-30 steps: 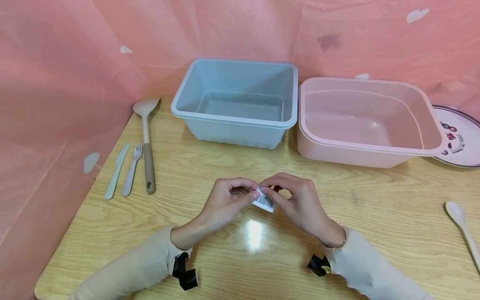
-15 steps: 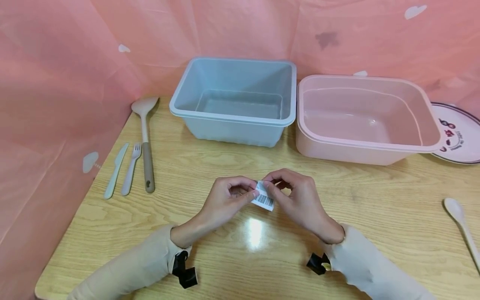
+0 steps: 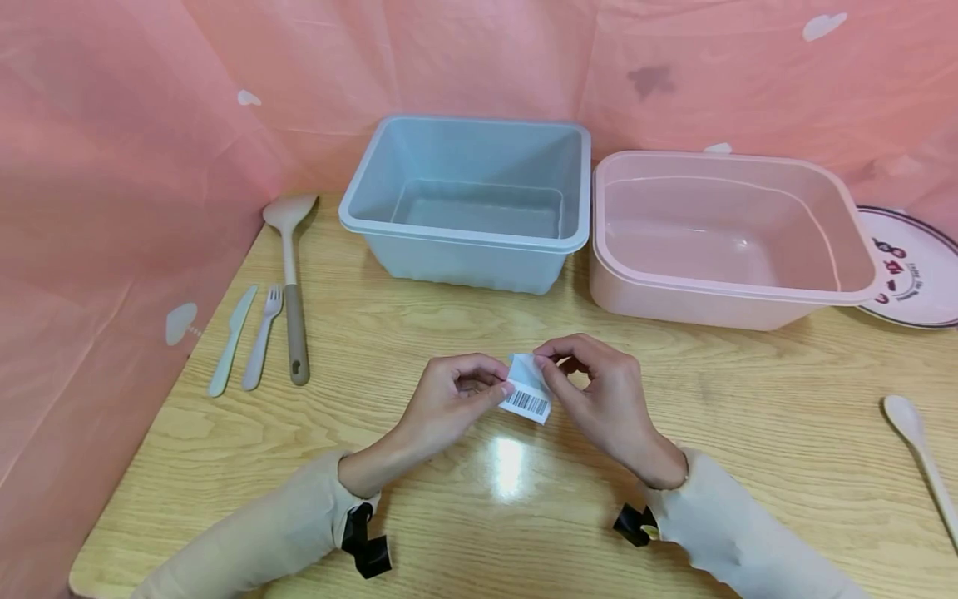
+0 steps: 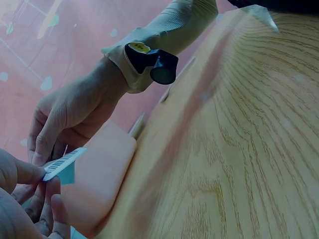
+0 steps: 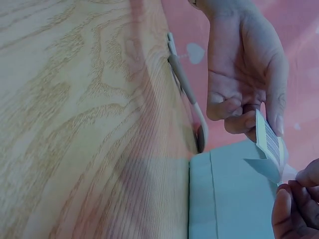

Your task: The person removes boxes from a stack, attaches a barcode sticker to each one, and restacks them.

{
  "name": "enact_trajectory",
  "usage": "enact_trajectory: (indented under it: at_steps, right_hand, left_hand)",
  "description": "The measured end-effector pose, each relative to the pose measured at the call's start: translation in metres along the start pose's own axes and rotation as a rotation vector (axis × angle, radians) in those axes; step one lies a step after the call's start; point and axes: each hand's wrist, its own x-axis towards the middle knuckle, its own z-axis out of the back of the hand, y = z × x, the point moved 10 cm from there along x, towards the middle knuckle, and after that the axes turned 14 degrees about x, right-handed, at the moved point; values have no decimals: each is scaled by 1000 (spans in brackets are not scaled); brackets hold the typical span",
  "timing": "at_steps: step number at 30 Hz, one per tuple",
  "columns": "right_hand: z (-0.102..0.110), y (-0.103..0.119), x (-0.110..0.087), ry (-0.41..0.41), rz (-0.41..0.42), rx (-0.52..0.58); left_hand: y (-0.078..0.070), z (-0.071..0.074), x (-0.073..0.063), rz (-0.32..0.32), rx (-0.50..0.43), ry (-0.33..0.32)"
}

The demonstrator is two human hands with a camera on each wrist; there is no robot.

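Note:
A small white barcode label (image 3: 529,403) is held over the middle of the table, between my two hands. My left hand (image 3: 452,403) pinches its left edge between thumb and fingers. At its upper right corner, the thumb and forefinger of my right hand (image 3: 602,395) grip the paper. Black bars cross the lower half; the upper half is a plain pale flap. In the right wrist view the label (image 5: 269,142) looks creased, with a thin pale-blue flap standing away from it, beyond my left hand (image 5: 244,64).
A grey-blue basin (image 3: 464,262) and a pink basin (image 3: 703,312) stand side by side at the back. A plate (image 3: 928,287) lies partly behind the pink one. To the left lie a knife (image 3: 233,341), a fork (image 3: 262,341) and a turner (image 3: 295,324); a spoon (image 3: 916,441) is at right.
My right hand has moved slightly up and to the right, away from my left. More of the label shows between them, its pale upper flap now spread out. My left hand stays put.

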Motion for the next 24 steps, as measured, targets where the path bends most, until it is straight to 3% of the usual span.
enact_trajectory:
  at_steps: [12,24]
  right_hand:
    - [10,-2,2,-77,20,12]
    - [21,-8,2,-148,-22,39]
  left_hand:
    - [4,1,-2,21,10,6]
    - [11,-1,-5,47,-4,12]
